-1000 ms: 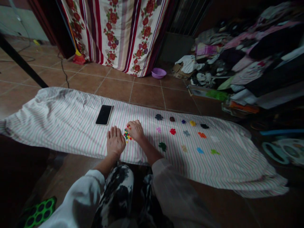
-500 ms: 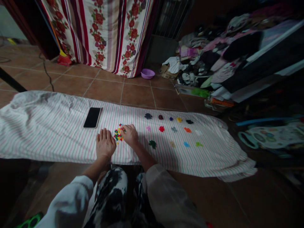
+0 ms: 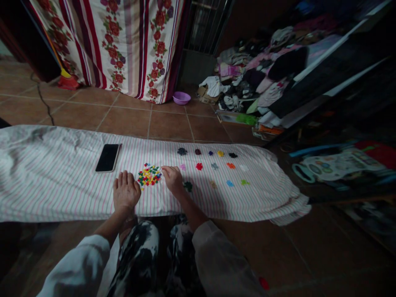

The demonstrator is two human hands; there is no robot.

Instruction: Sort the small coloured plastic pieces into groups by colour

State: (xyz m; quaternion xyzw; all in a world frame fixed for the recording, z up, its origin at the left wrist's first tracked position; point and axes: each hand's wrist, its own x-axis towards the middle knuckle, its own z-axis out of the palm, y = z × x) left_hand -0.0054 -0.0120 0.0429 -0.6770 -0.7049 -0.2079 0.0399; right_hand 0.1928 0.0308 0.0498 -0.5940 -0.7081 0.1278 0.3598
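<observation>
On the striped cloth [image 3: 77, 185] lies a mixed pile of small colourful pieces [image 3: 149, 175], red, yellow, green and blue. My left hand [image 3: 126, 192] rests flat just left of the pile, fingers stretched out, holding nothing. At the pile's right edge is my right hand [image 3: 173, 180], thumb and fingers pinched together; whatever is between the tips is too small to make out. Farther right, small single-colour heaps stand in rows, among them a red heap [image 3: 199, 166], a yellow heap [image 3: 220, 153], a dark green heap [image 3: 187, 186] and a light blue heap [image 3: 229, 183].
A phone [image 3: 107, 158] with a dark screen lies left of the pile. Beyond the cloth are a purple basin [image 3: 181, 98], a floral curtain [image 3: 131, 49] and a red broom [image 3: 68, 81]. Clothes [image 3: 241, 78] are heaped at the back right.
My right hand has drawn back from over the mixed pile to its right edge, so more of the pile shows. The left hand stays flat beside it. The whole view has shifted.
</observation>
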